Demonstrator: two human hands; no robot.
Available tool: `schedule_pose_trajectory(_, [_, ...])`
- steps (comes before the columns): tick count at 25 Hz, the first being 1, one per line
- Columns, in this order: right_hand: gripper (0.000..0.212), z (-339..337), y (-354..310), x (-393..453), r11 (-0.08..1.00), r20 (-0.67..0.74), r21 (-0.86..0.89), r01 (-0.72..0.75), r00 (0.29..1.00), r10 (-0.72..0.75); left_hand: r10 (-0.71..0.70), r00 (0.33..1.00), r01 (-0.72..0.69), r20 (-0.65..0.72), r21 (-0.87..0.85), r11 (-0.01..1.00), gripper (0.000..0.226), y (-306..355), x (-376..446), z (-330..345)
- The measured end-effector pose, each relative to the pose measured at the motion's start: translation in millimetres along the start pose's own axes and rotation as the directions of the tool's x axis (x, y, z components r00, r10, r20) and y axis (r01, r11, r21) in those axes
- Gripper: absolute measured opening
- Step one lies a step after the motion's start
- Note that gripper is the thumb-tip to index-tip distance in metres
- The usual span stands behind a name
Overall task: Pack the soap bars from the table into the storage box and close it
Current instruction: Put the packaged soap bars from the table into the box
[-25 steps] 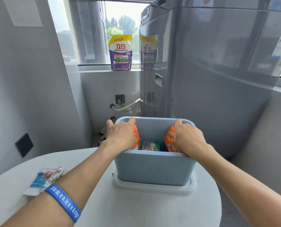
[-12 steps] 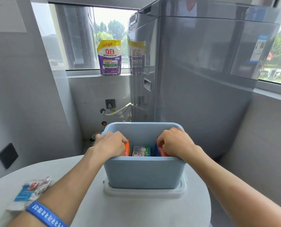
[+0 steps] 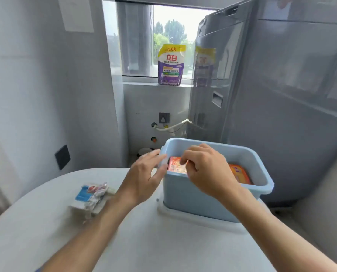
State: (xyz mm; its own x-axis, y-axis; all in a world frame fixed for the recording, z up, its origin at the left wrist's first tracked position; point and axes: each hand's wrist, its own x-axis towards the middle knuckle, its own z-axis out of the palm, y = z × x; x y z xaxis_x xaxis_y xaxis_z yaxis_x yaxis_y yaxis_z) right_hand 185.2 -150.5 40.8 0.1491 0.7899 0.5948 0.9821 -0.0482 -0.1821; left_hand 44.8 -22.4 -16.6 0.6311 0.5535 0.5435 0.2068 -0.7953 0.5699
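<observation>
Soap packets on tabletop, left of box; left hand nearer, fingers spread; right hand pinching orange bar.

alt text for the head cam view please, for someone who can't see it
Both hands work at an open blue box on a white table: the right hand fingers an orange soap pack inside, the left hand is at the box's left rim. More soap packs lie on the table to the left.
</observation>
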Motion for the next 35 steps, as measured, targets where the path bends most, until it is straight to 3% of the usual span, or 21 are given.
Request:
schedule_pose_trajectory(3, [0.021, 47, -73, 1, 0.984, 0.061, 0.127, 0.124, 0.989, -0.132, -0.282, 0.945, 0.272, -0.166, -0.082, 0.959, 0.041, -27, 0, -36])
schedule_pose_trajectory(5, [0.024, 86, -103, -2, 0.977, 0.224, 0.202, 0.066, 0.968, -0.112, -0.531, 0.806, 0.486, -0.260, -0.221, 0.846, 0.046, -60, -7, -71])
schedule_pose_trajectory(8, [0.069, 146, -126, -4, 0.994, 0.523, 0.111, 0.009, 0.850, -0.066, -0.701, 0.614, 0.638, -0.362, -0.295, 0.712, 0.042, -99, -29, -108])
schedule_pose_trajectory(11, [0.090, 187, -136, -3, 1.000, 0.543, -0.004, 0.017, 0.840, -0.012, -0.765, 0.590, 0.781, -0.259, -0.059, 0.622, 0.045, -121, -47, -109])
schedule_pose_trajectory(14, [0.095, 202, -134, -1, 0.996, 0.501, -0.006, -0.092, 0.862, 0.083, -0.837, 0.547, 0.815, -0.018, 0.241, 0.527, 0.049, -133, -61, -101])
schedule_pose_trajectory(16, [0.092, 196, -127, -6, 0.987, 0.481, 0.072, -0.143, 0.872, 0.091, -0.860, 0.503, 0.813, 0.092, 0.287, 0.506, 0.041, -136, -67, -96])
schedule_pose_trajectory(18, [0.084, 180, -119, -14, 0.988, 0.427, 0.119, -0.098, 0.904, 0.038, -0.844, 0.489, 0.834, 0.221, 0.164, 0.526, 0.034, -128, -65, -98])
schedule_pose_trajectory(20, [0.079, 152, -112, -15, 0.985, 0.329, 0.166, -0.036, 0.944, -0.021, -0.792, 0.537, 0.833, 0.290, -0.037, 0.552, 0.034, -112, -53, -110])
schedule_pose_trajectory(21, [0.076, 135, -108, -11, 0.977, 0.260, 0.208, -0.037, 0.965, -0.018, -0.753, 0.602, 0.797, 0.265, -0.147, 0.585, 0.035, -100, -45, -116])
schedule_pose_trajectory(23, [0.068, 98, -104, 3, 0.929, 0.089, 0.356, -0.097, 0.994, 0.070, -0.660, 0.747, 0.619, 0.080, -0.444, 0.647, 0.036, -70, -28, -125])
schedule_pose_trajectory(26, [0.063, 37, -95, 23, 0.755, -0.042, 0.615, -0.226, 0.947, 0.317, -0.487, 0.853, 0.242, -0.187, -0.687, 0.686, 0.034, -13, -6, -112])
schedule_pose_trajectory(29, [0.066, -3, -75, 31, 0.756, -0.163, 0.594, -0.274, 0.880, 0.447, -0.339, 0.910, 0.100, -0.237, -0.668, 0.737, 0.036, 33, 13, -73])
schedule_pose_trajectory(31, [0.065, -14, -51, 29, 0.752, -0.215, 0.539, -0.379, 0.801, 0.558, -0.225, 0.967, 0.113, -0.121, -0.586, 0.802, 0.031, 49, 22, -43])
schedule_pose_trajectory(34, [0.065, -16, -3, 16, 0.608, -0.082, 0.479, -0.633, 0.657, 0.749, -0.076, 0.993, 0.093, 0.093, -0.190, 0.977, 0.026, 46, 19, 1])
schedule_pose_trajectory(35, [0.067, -14, 12, 9, 0.587, -0.006, 0.343, -0.734, 0.623, 0.782, -0.048, 0.992, 0.051, 0.119, -0.027, 0.998, 0.025, 44, 17, 12])
